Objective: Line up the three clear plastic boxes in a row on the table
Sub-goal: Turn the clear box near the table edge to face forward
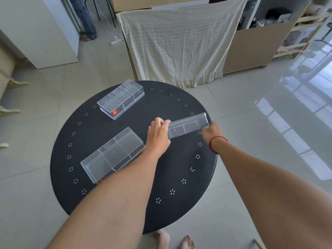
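Right hand (211, 131) blurred, fingers hidden behind tilted clear box (188, 127). Left forearm covers near box (111, 155) corner. Both hands grip tilted box ends; left hand (159, 134) knuckles up.

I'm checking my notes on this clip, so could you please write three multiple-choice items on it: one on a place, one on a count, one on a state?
1. Where is the box with the fully visible red sticker?
A. far left of the table
B. on the floor
C. near right edge

2. How many clear boxes are there?
A. two
B. three
C. five

3. The box at the right is
A. stacked on another
B. held at both ends
C. untouched

Answers: 1 A, it lies far left. 2 B, three show. 3 B, the left hand and right hand grip its ends.
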A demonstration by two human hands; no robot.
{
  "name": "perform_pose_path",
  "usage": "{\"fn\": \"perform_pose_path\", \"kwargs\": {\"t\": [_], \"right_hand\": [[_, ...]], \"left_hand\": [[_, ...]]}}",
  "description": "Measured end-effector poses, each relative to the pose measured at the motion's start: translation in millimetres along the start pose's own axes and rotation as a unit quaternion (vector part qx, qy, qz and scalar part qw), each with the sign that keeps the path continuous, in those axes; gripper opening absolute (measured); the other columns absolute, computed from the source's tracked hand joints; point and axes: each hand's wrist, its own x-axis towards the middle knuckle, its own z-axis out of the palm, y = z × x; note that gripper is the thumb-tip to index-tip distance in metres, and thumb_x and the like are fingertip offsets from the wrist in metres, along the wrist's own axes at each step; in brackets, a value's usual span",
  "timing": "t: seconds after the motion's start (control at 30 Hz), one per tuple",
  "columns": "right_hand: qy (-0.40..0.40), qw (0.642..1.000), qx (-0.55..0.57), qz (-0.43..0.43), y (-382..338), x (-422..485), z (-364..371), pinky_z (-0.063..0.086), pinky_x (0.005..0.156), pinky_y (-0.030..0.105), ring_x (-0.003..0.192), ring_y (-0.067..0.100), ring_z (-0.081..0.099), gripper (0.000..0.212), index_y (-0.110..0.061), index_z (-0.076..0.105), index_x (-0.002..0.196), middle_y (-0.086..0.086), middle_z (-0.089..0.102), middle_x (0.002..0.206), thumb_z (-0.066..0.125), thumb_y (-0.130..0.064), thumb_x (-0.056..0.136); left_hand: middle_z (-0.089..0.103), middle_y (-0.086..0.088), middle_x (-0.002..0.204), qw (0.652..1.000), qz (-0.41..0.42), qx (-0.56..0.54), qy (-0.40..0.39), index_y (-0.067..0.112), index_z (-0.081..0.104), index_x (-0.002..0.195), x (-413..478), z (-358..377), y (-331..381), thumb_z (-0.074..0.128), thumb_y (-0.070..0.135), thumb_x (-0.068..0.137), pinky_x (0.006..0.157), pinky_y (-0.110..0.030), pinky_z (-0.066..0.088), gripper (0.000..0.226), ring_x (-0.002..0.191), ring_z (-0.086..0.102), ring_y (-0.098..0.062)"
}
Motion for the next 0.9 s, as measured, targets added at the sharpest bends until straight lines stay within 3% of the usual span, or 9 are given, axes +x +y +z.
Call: {"fn": "perform_pose_path", "kwargs": {"t": [0.1,0.2,0.3,0.4,0.47,0.57,0.77,0.9], "right_hand": [[-0.008,0.990,0.128,0.050,-5.5,-3.1,1.1,0.044,0.104,0.048,0.123,0.035,0.052,0.055,-0.011,0.041,0.139,0.013,0.052,0.136,0.037,-0.041,0.093],[-0.044,0.984,0.145,0.088,-3.9,-7.5,2.2,0.047,0.102,0.051,0.123,0.034,0.053,0.070,-0.011,0.040,0.138,0.010,0.051,0.136,0.052,-0.055,0.084],[-0.032,0.986,0.122,0.113,3.8,-8.8,4.9,0.050,0.100,0.049,0.120,0.036,0.057,0.075,-0.009,0.036,0.140,0.014,0.053,0.136,0.062,-0.045,0.080],[-0.043,0.987,0.083,0.132,7.5,-10.7,8.3,0.048,0.090,0.035,0.115,0.034,0.057,0.073,-0.006,0.034,0.142,0.015,0.053,0.133,0.062,-0.033,0.081],[-0.068,0.986,0.057,0.140,9.4,-13.0,11.7,0.047,0.082,0.035,0.110,0.031,0.057,0.069,-0.003,0.036,0.141,0.016,0.054,0.131,0.065,-0.024,0.082],[-0.070,0.985,0.047,0.149,17.2,-17.1,20.3,0.050,0.083,0.036,0.115,0.032,0.057,0.067,-0.003,0.036,0.139,0.017,0.053,0.133,0.067,-0.015,0.081],[-0.049,0.992,0.020,0.113,25.6,-16.5,28.4,0.046,0.077,0.033,0.116,0.035,0.058,0.064,-0.004,0.038,0.139,0.017,0.055,0.133,0.066,-0.014,0.082],[-0.034,0.996,-0.032,0.079,22.0,-12.3,26.4,0.052,0.093,0.040,0.116,0.036,0.059,0.055,-0.005,0.045,0.135,0.016,0.057,0.131,0.062,-0.020,0.084]], "left_hand": [[0.035,-0.006,0.133,1.000,-0.009,0.007,0.000,0.024,0.044,0.130,-5.4,6.5,5.9,0.061,-0.013,0.074,0.112,-0.046,0.026,0.069,0.125,0.035,-0.026],[0.036,-0.007,0.139,1.000,-0.008,-0.022,-0.012,0.023,0.044,0.127,-11.5,11.6,4.7,0.063,-0.010,0.074,0.105,-0.040,0.037,0.065,0.127,0.034,-0.027],[0.046,0.001,0.129,0.998,-0.004,-0.065,-0.016,0.024,0.048,0.119,-15.6,10.6,4.1,0.074,0.033,0.074,0.098,-0.037,0.042,0.052,0.123,0.037,-0.023],[0.050,0.005,0.129,0.993,-0.033,-0.105,-0.030,0.029,0.054,0.116,-19.4,13.7,4.5,0.059,0.058,0.078,0.098,-0.040,0.042,0.048,0.125,0.035,-0.019],[0.045,0.002,0.137,0.992,-0.054,-0.106,-0.045,0.029,0.058,0.121,-22.5,19.8,3.5,0.053,0.052,0.087,0.102,-0.045,0.038,0.041,0.132,0.031,-0.019],[0.040,0.000,0.143,0.988,-0.077,-0.119,-0.062,0.025,0.062,0.122,-26.7,27.5,0.2,0.053,0.036,0.092,0.105,-0.049,0.035,0.033,0.136,0.026,-0.018],[0.034,-0.001,0.147,0.986,-0.080,-0.124,-0.072,0.025,0.060,0.128,-30.3,33.5,-1.5,0.053,0.028,0.095,0.108,-0.051,0.031,0.034,0.139,0.023,-0.018],[0.018,-0.002,0.158,0.989,-0.067,-0.068,-0.115,0.031,0.043,0.140,-25.6,34.4,0.5,0.045,0.032,0.098,0.114,-0.060,0.005,0.043,0.147,0.008,-0.020]]}}
